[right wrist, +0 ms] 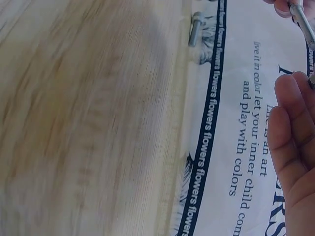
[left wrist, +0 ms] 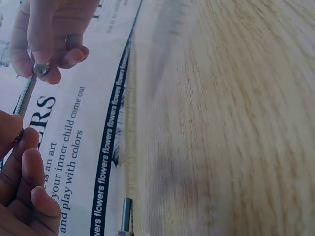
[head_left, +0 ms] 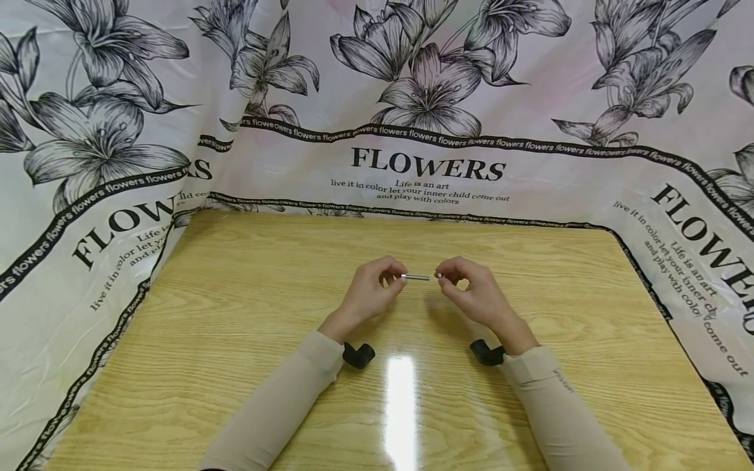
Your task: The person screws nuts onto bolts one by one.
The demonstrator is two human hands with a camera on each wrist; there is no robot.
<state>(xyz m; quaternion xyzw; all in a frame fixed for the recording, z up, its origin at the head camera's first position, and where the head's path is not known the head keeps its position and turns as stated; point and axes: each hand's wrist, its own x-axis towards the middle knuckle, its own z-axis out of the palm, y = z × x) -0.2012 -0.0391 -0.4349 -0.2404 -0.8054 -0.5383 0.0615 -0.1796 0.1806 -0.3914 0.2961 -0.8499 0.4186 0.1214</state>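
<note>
Bolt of grey metal, slim and ridged with thread, is over the glossy wood-grained tabletop; the left hand pinches one end, and near its free tip the right hand pinches a small, ring-like metal nut. Flower-printed cloth hangs beyond it.

Right grip near bolt; lettered cloth behind; wooden tabletop.
</note>
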